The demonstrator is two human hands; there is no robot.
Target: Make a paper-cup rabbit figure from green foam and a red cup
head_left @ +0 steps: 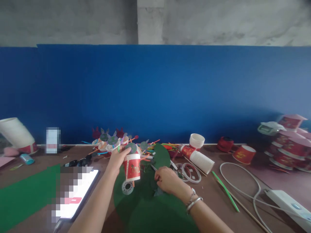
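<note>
My left hand holds a red and white paper cup upright by its rim, above dark green felt rounds on the brown table. My right hand, with bangles at the wrist, is closed round a thin tool whose tip points at the cup. A white tape ring lies just below the cup. Finished cups with coloured sticks and paper discs stand behind my left hand.
A lit phone and a green sheet lie at left. A stack of paper cups lies on its side, with tape rings, green and wooden sticks, a white cable, a power strip and stacked red bowls at right.
</note>
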